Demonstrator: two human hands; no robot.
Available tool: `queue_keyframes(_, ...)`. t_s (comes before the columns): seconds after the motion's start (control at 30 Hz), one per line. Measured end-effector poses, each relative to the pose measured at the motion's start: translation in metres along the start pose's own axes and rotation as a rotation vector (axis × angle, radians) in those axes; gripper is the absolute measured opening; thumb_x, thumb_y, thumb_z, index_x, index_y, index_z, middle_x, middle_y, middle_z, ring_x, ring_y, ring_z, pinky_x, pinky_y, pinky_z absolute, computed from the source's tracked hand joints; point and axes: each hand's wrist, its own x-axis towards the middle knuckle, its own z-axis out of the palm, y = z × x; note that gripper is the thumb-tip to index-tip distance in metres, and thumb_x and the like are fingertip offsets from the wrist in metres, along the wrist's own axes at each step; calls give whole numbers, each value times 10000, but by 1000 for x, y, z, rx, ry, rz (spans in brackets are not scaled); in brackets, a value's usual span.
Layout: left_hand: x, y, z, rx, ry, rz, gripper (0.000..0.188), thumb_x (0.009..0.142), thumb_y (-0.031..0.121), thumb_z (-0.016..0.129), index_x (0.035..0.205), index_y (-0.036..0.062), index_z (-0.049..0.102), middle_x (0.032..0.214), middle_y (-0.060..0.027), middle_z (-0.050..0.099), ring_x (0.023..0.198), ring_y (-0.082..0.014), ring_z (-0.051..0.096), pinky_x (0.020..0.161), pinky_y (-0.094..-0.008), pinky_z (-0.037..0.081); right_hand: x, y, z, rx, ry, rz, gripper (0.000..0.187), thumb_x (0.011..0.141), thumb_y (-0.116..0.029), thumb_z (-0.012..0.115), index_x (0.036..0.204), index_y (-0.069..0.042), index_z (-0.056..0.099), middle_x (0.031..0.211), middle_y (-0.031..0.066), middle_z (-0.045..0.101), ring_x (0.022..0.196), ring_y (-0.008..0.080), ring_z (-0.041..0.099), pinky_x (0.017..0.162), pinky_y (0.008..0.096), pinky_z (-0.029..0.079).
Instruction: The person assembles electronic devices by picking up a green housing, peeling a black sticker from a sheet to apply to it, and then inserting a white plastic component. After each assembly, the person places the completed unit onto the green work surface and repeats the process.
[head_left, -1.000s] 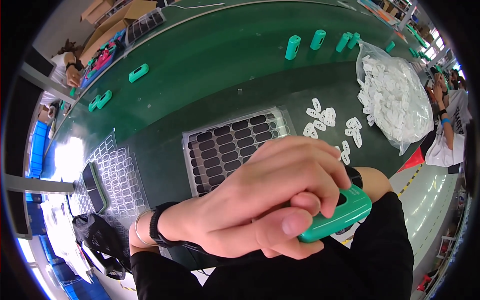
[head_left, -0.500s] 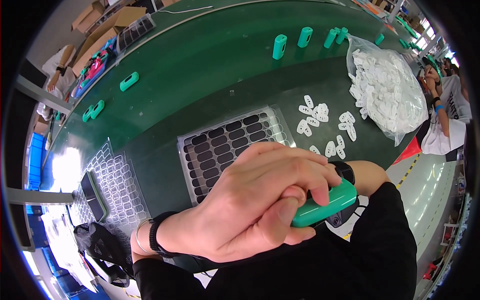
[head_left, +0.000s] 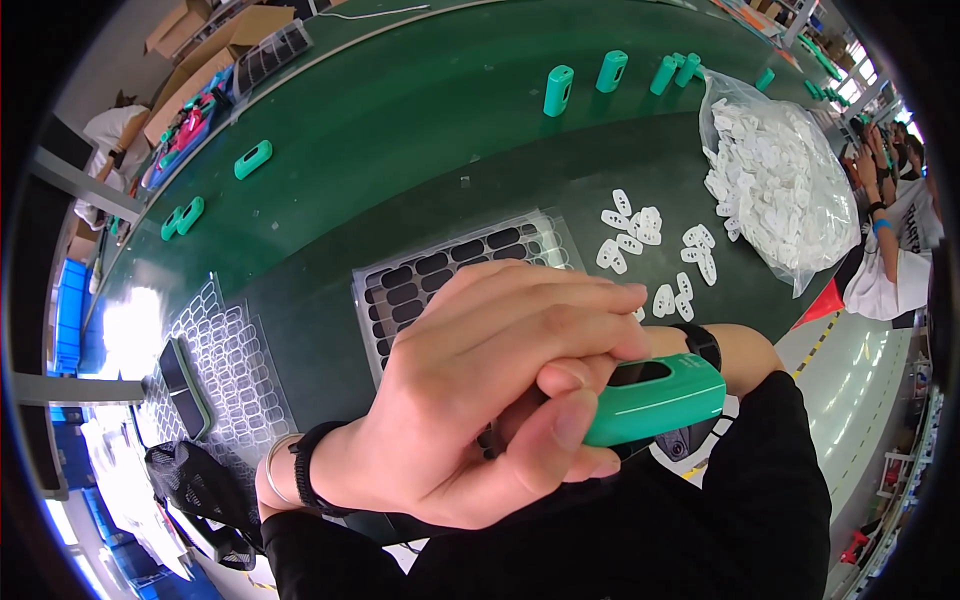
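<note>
One smartphone (head_left: 186, 388) lies on clear label sheets (head_left: 238, 350). At centre, the left hand (head_left: 485, 390) curls over the left end of a green casing (head_left: 668, 408); behind, the right hand (head_left: 664, 341) is mostly hidden, and which hand grips cannot be told.

One held green case (head_left: 672, 402), three left-side green cases (head_left: 254, 160), one white-filled clear bag (head_left: 790, 190), one phone (head_left: 185, 390)
</note>
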Motion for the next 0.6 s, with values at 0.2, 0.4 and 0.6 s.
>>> queue_keyframes(0.2, 1, -1, -3, 39, -54, 30, 365, 811, 194, 416, 926, -119, 565, 882, -328, 617, 807, -406, 646, 733, -439, 478, 26, 0, 5, 188, -87, -53, 428, 931, -415, 425, 781, -33, 549, 731, 86, 542, 637, 153, 452, 567, 252, 362)
queue_keyframes(0.4, 5, -3, 0, 40, -29, 142, 160, 852, 61, 439, 974, -34, 397, 743, -358, 570, 611, -433, 631, 483, -460, 488, 32, -3, 8, 375, -172, -95, 569, 962, -467, 363, 656, -30, 564, 594, 76, 547, 496, 131, 444, 466, 232, 350)
queue_keyframes(0.6, 6, -3, 0, 17, -33, 146, 164, 862, 56, 433, 993, -25, 376, 745, -363, 558, 608, -437, 622, 469, -464, 483, 31, -13, 21, 458, -19, -125, 677, 964, -505, 335, 544, -19, 550, 488, 85, 511, 386, 138, 409, 377, 239, 323)
